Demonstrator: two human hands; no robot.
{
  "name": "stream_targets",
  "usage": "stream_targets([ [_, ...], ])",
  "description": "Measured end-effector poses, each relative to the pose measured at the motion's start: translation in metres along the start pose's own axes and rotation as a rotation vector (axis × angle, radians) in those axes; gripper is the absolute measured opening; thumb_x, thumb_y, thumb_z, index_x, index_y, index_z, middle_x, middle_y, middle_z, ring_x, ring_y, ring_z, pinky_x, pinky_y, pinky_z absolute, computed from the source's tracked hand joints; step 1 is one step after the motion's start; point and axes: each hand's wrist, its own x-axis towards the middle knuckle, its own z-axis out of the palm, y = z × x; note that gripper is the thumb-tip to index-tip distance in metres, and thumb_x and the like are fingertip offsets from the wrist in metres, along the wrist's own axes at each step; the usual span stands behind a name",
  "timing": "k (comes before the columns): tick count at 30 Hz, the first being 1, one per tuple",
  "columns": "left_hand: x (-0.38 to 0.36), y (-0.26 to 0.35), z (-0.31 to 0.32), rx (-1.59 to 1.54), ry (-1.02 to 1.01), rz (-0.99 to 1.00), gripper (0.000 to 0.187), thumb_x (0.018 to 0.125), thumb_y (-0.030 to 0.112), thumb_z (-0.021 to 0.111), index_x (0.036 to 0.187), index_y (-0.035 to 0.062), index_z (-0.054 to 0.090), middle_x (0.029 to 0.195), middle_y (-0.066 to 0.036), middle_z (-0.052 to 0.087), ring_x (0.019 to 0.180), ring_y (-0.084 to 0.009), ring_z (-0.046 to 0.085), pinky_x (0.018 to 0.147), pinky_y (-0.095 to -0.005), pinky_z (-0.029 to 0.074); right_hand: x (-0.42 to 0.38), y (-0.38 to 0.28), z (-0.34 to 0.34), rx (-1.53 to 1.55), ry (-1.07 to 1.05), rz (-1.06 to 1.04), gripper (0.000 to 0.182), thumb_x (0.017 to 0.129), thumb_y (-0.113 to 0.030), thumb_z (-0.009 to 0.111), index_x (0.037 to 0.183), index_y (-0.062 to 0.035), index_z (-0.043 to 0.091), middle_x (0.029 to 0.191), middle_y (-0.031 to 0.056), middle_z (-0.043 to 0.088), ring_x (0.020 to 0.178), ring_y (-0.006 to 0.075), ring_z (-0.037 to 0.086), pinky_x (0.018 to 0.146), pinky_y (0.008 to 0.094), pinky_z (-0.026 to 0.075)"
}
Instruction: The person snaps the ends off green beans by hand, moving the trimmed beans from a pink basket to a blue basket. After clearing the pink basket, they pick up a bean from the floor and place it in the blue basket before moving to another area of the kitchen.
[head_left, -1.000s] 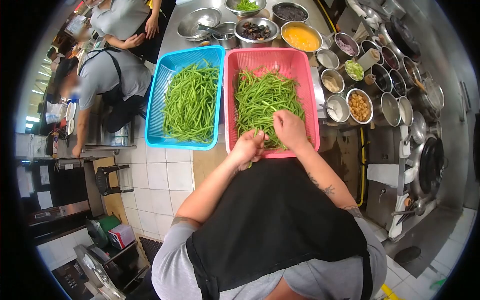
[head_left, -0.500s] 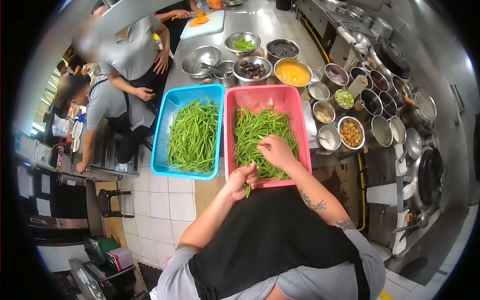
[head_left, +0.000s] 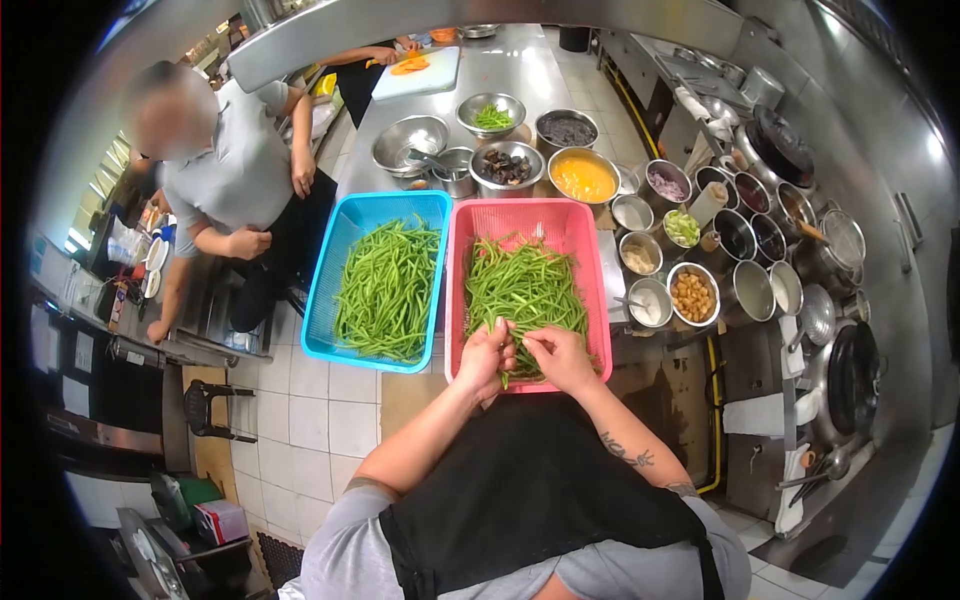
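Both my hands are over the near end of a pink basket heaped with green beans. My left hand is closed around a few green beans, whose ends poke out below the fingers. Close to its right, my right hand is pinched, with its fingertips near those beans; whatever it grips is too small to make out. Left of the pink basket stands a blue basket, also full of green beans.
Bowls of dark pieces, yellow liquid and potato cubes stand beyond and right of the baskets. A person in grey stands at the left. Farther off, another person's hands work at a white cutting board.
My right hand has moved down toward my left hand, which has risen slightly. The baskets sit a little lower in view. The person at the left has shifted.
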Motion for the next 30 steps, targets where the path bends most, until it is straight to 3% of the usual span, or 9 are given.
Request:
stream_targets([
  [5, -0.01, 0.004, 0.02, 0.077, 0.128, 0.083, 0.024, 0.108, 0.032, 0.044, 0.104, 0.0105, 0.053, 0.073, 0.001, 0.051, 0.056, -0.0076, 0.037, 0.049, -0.0226, 0.03, -0.004, 0.009, -0.003, -0.382, -0.074, -0.229, 0.015, 0.09, -0.014, 0.064, 0.095, -0.002, 0.07, 0.087, 0.0152, 0.068, 0.074, 0.0333, 0.065, 0.069, 0.0402, 0.052],
  [8, -0.011, 0.002, 0.019, 0.09, 0.108, 0.116, 0.023, 0.108, 0.031, 0.044, 0.102, 0.011, 0.054, 0.075, 0.0, 0.056, 0.055, -0.0072, 0.038, 0.049, -0.0222, 0.03, -0.005, 0.004, -0.002, -0.445, -0.185, -0.144, 0.016, 0.09, -0.016, 0.06, 0.091, -0.0019, 0.068, 0.088, 0.0165, 0.068, 0.079, 0.0382, 0.065, 0.072, 0.0454, 0.052],
  [15, -0.013, -0.006, 0.009, 0.188, 0.002, 0.057, 0.025, 0.108, 0.031, 0.044, 0.097, 0.0101, 0.054, 0.068, 0.003, 0.051, 0.054, -0.0071, 0.036, 0.047, -0.0226, 0.027, -0.002, -0.007, 0.004, -0.471, 0.051, -0.076, 0.014, 0.087, -0.018, 0.061, 0.081, -0.0064, 0.065, 0.079, 0.016, 0.068, 0.076, 0.0387, 0.066, 0.066, 0.0481, 0.053],
  [18, -0.024, -0.002, 0.013, -0.007, -0.021, -0.054, 0.026, 0.108, 0.031, 0.044, 0.098, 0.009, 0.053, 0.065, 0.003, 0.046, 0.053, -0.0079, 0.033, 0.048, -0.0233, 0.026, 0.009, 0.01, -0.002, -0.429, 0.239, -0.068, 0.014, 0.088, -0.019, 0.061, 0.082, -0.0068, 0.066, 0.081, 0.017, 0.068, 0.077, 0.0395, 0.066, 0.067, 0.0479, 0.053],
  [19, -0.03, -0.003, 0.015, -0.04, -0.03, -0.105, 0.028, 0.107, 0.031, 0.046, 0.102, 0.0062, 0.057, 0.063, 0.004, 0.044, 0.051, -0.0069, 0.032, 0.047, -0.023, 0.027, 0.015, 0.018, -0.012, -0.447, 0.201, -0.043, 0.014, 0.092, -0.018, 0.062, 0.094, -0.0056, 0.068, 0.083, 0.0125, 0.07, 0.07, 0.0295, 0.068, 0.063, 0.0411, 0.053],
  [22, -0.041, 0.0, 0.015, -0.085, -0.126, -0.229, 0.027, 0.107, 0.03, 0.047, 0.11, 0.0054, 0.059, 0.061, 0.004, 0.042, 0.05, -0.007, 0.031, 0.047, -0.0228, 0.027, 0.024, 0.01, -0.021, 0.037, 0.03, 0.129, 0.018, 0.097, -0.016, 0.061, 0.109, -0.0029, 0.066, 0.086, 0.0052, 0.069, 0.071, 0.015, 0.066, 0.063, 0.0315, 0.052],
  [23, -0.038, 0.001, 0.012, -0.097, -0.141, -0.259, 0.028, 0.106, 0.028, 0.048, 0.117, 0.0048, 0.059, 0.06, 0.005, 0.041, 0.05, -0.0069, 0.031, 0.047, -0.0226, 0.027, 0.022, 0.002, -0.018, 0.301, 0.007, 0.11, 0.021, 0.1, -0.012, 0.06, 0.116, 0.0007, 0.063, 0.089, 0.002, 0.066, 0.078, 0.007, 0.061, 0.068, 0.0247, 0.051],
  [26, -0.033, 0.005, 0.01, -0.076, -0.114, -0.304, 0.025, 0.106, 0.028, 0.045, 0.109, 0.0068, 0.059, 0.059, 0.003, 0.043, 0.05, -0.008, 0.032, 0.046, -0.0225, 0.027, 0.017, 0.004, -0.012, 0.449, -0.189, 0.182, 0.018, 0.1, -0.011, 0.06, 0.111, 0.0026, 0.063, 0.089, 0.0046, 0.067, 0.081, 0.0086, 0.062, 0.073, 0.025, 0.052],
  [30, -0.031, -0.004, 0.008, 0.161, -0.042, -0.133, 0.019, 0.103, 0.024, 0.053, 0.1, 0.0078, 0.061, 0.061, 0.004, 0.049, 0.049, -0.0058, 0.037, 0.045, -0.0217, 0.028, 0.011, 0.007, -0.015, 0.233, -0.251, 0.099, 0.014, 0.097, -0.01, 0.063, 0.102, 0.0029, 0.064, 0.083, 0.0024, 0.066, 0.073, 0.008, 0.062, 0.068, 0.0234, 0.053],
])
